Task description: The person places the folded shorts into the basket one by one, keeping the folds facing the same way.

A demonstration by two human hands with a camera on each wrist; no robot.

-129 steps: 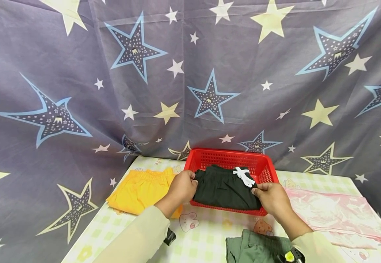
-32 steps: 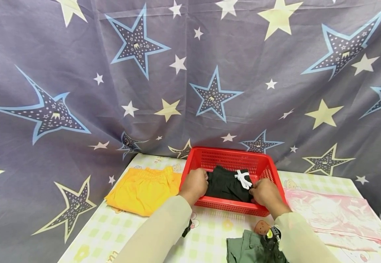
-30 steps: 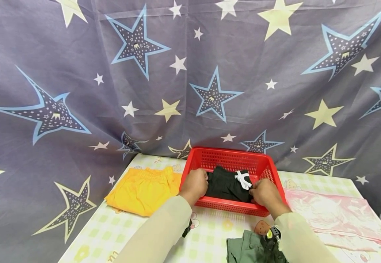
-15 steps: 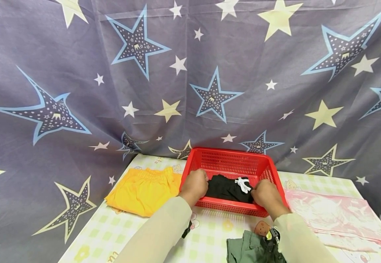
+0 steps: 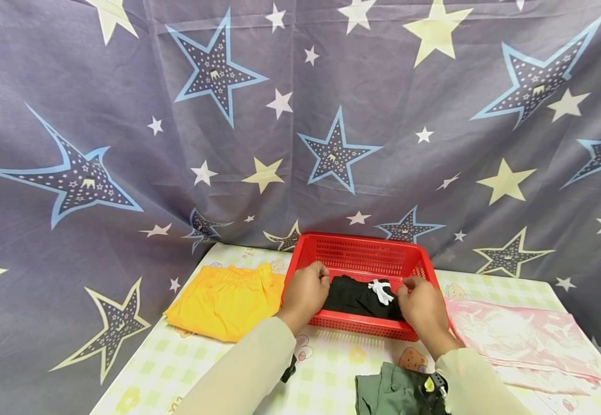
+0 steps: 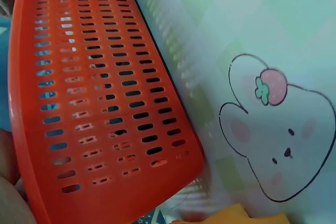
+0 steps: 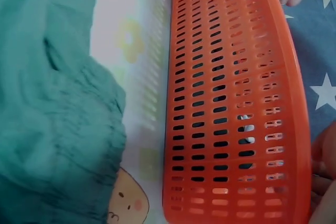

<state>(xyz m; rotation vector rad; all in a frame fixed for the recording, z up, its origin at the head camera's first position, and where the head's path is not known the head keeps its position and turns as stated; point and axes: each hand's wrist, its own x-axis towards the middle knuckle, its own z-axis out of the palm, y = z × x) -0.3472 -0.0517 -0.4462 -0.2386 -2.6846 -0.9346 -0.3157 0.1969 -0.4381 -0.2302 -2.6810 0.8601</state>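
In the head view, folded black shorts (image 5: 359, 298) with a white drawstring bow (image 5: 381, 291) lie inside the red perforated basket (image 5: 365, 324). My left hand (image 5: 306, 291) is over the basket's left side, at the left edge of the shorts, fingers loosely bent and holding nothing. Above the right edge of the shorts, my right hand (image 5: 423, 305) also hangs with loosely bent fingers and no cloth between them. Both wrist views show mostly the basket's outer front wall (image 6: 100, 93), with only bits of the hands at the borders.
Folded yellow shorts (image 5: 230, 300) lie left of the basket. Green shorts (image 5: 390, 389) are at the front, partly under the right wrist. Pink folded items in shiny plastic (image 5: 523, 340) lie to the right. A star-printed curtain (image 5: 259, 138) hangs behind the table.
The black shorts, earlier held over the basket by both hands, were lowered and now lie flat inside it. Both hands have just let go, the right lifting slightly.
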